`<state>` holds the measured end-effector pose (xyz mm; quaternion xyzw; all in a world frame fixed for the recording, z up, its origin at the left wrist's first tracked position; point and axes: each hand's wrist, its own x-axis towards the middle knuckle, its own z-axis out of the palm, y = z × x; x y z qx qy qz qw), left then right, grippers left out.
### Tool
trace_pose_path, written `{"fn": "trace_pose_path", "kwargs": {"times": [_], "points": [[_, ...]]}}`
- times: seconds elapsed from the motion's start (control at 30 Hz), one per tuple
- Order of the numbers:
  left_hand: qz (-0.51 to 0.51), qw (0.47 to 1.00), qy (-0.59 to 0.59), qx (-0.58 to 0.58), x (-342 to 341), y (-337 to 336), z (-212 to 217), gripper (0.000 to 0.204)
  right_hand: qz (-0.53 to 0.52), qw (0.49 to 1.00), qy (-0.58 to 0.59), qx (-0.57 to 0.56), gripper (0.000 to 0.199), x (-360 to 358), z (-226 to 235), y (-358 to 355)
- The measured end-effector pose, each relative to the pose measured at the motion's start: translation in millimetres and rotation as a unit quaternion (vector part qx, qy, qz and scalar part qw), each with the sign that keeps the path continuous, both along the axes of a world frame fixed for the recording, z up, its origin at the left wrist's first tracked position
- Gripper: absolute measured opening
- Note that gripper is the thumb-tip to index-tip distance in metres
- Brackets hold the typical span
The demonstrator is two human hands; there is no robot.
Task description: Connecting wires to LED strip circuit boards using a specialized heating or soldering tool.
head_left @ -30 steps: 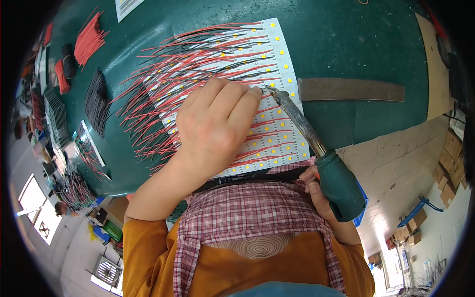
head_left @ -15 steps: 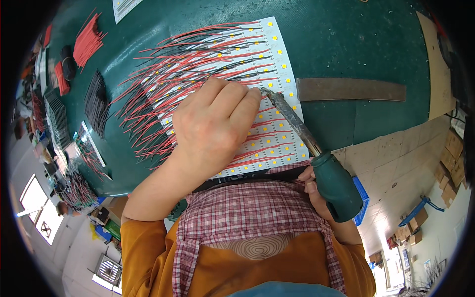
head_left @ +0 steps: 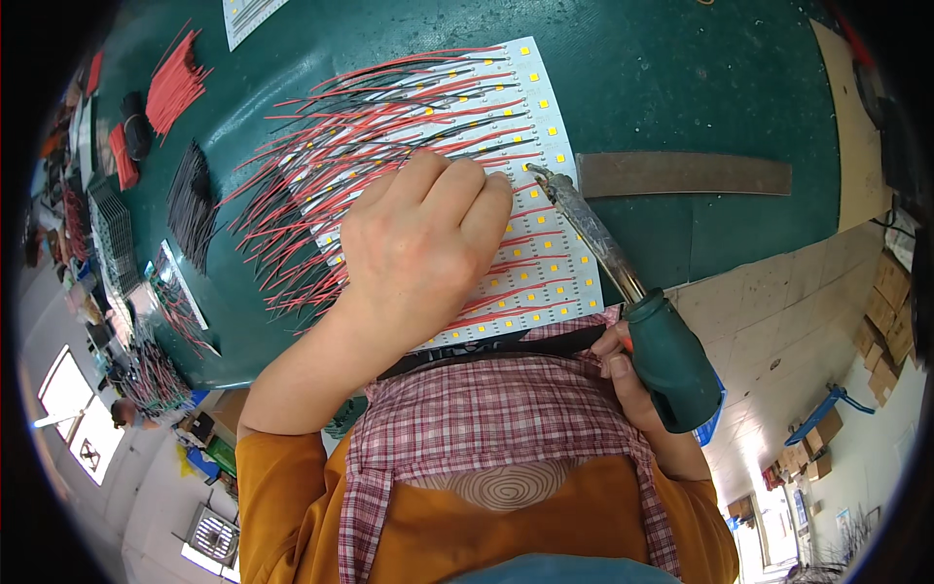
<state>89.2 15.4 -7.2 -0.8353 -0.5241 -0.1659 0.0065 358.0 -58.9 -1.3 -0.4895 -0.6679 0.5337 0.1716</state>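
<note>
bundles of red wires [head_left: 175,88] | metal strip [head_left: 681,173] right of LED board [head_left: 545,263]

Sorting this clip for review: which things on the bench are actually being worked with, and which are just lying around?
In use:
- left hand, pressing on the wires
- white LED panel
- red and black wires lying across it
- soldering iron, tip at the panel, in the right hand

Lying about:
- loose red wire bundle
- black wire bundle
- grey metal strip
</note>
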Motion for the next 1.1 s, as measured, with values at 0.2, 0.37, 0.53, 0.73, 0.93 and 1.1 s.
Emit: {"fn": "trace_pose_path", "kwargs": {"times": [0.2, 0.37, 0.53, 0.73, 0.93, 1.1], "points": [[0.023, 0.992, -0.117, -0.046, -9, 3, 1, 0.024, -0.037, 0.998, 0.014, -0.048, 0.013, 4, 2, -2], [-0.002, 0.988, -0.148, -0.049, 8, 7, 4, 0.029, -0.052, 0.998, -0.023, 0.007, 0.023, 5, -3, -6], [-0.005, 0.996, -0.079, -0.048, 13, 8, -8, 0.028, 0.005, 0.999, -0.031, -0.013, 0.020, 12, -5, -10], [-0.010, 0.997, -0.071, -0.013, 13, 7, -11, 0.027, -0.002, 0.999, -0.049, -0.003, 0.015, 14, -10, -17], [-0.002, 0.998, -0.059, -0.017, 15, 7, -9, 0.028, -0.005, 0.993, -0.091, 0.070, 0.014, 8, -11, -8], [-0.013, 0.998, -0.058, -0.001, 12, 8, -11, 0.027, 0.016, 0.993, -0.119, 0.014, 0.014, 2, 5, 4]]}}
